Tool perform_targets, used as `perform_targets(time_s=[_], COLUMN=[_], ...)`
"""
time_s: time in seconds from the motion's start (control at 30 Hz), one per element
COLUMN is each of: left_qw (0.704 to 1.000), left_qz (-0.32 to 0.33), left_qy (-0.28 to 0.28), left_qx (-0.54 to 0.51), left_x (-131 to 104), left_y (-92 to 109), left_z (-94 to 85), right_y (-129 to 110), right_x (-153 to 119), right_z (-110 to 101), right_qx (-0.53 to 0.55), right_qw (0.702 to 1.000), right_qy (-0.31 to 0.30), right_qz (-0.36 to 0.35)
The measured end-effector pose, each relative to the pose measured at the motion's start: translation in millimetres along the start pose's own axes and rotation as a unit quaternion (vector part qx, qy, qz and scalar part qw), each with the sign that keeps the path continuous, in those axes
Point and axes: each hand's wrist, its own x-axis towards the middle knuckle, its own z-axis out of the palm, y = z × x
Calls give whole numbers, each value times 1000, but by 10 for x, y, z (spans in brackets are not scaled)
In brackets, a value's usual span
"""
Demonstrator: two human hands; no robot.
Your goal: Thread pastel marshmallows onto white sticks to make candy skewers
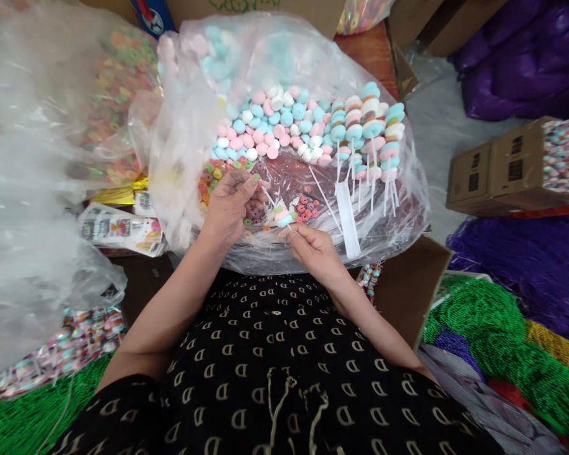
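Observation:
My right hand (pixel 314 248) pinches the lower end of a thin white stick (pixel 269 197) between thumb and fingertips. Threaded on that stick are a few pastel candies (pixel 282 216) in green, pink and light blue. At the stick's upper end, my left hand (pixel 233 201) is closed, with a small green candy ring (pixel 255 179) at its fingertips. Beneath both hands lie loose candy rings (pixel 308 207), red, purple, green and orange. Beyond them is a heap of pink, blue and white round candies (pixel 260 123) on clear plastic.
Several filled candy skewers (pixel 372 120) lie at the right of the plastic, near a bundle of white sticks (pixel 348 218). A bag of candy rings (pixel 123 95) stands left. Rightward are a carton (pixel 497 167) of wrapped candies, and green strands (pixel 488 328).

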Motion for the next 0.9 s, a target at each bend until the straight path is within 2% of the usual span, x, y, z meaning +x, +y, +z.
perform_targets(time_s=[0.17, 0.3, 0.53, 0.63, 0.77, 0.9], left_qw=[994, 993, 989, 990, 990, 986], left_qz=[-6, 6, -22, -15, -21, -44], left_qy=[49, 58, 77, 70, 56, 78], left_qx=[-101, -107, -121, -123, -126, -143], left_x=[15, 2, -30, -65, -91, -55], left_y=[-16, 2, -41, -56, -56, -50], left_z=[107, 170, 210, 240, 254, 241], right_y=[14, 22, 32, 32, 2, -26], right_x=[7, 31, 30, 44, 48, 26], right_z=[17, 38, 34, 36, 33, 40], right_qx=[-19, -15, -5, 1, 22, 5], right_qw=[1000, 1000, 1000, 1000, 1000, 1000], right_qy=[2, 9, 15, 24, 10, 4], right_qz=[-13, -6, -12, -4, 13, 11])
